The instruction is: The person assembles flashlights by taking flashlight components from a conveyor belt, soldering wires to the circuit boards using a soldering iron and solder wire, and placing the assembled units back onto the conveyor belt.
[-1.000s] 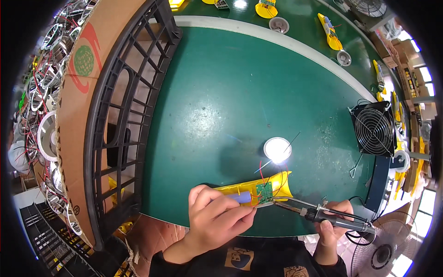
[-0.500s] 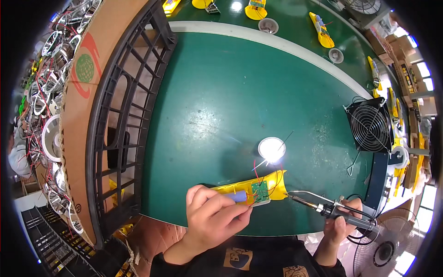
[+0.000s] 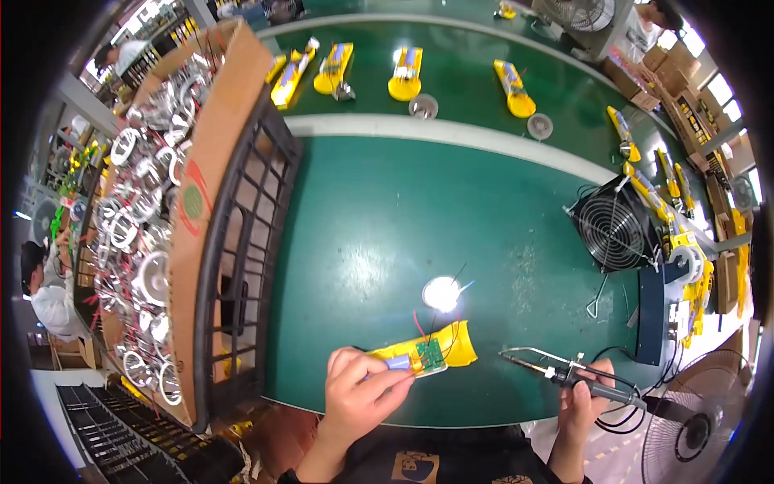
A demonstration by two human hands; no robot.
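Two hands are working at the near edge of a smooth green table (image 3: pixel 387 234). We are seeing the left hand (image 3: pixel 359 395) pinching, with curled fingers, the near end of a yellow plastic housing (image 3: pixel 423 353), an elongated shell lying flat on the mat and carrying a small green circuit board (image 3: pixel 430 353) with thin red and black wires rising from it. The right hand (image 3: pixel 582 399) is wrapping closed around the dark handle of a soldering iron (image 3: pixel 564 373), whose slender metal tip is pointing left, near the housing's wide end but apart from it. A round, glossy white disc (image 3: pixel 442 294) is lying just beyond the housing, glaring under the light. A black square fan (image 3: pixel 617 230) with a wire grille is standing at the right; a black lattice crate (image 3: pixel 242 258) and a cardboard box (image 3: pixel 201 202) of ring-shaped metal parts are flanking the left.

Compared with half a second earlier, we are finding the iron's tip drawn slightly farther from the housing, while the left hand is keeping its grip in the same place.
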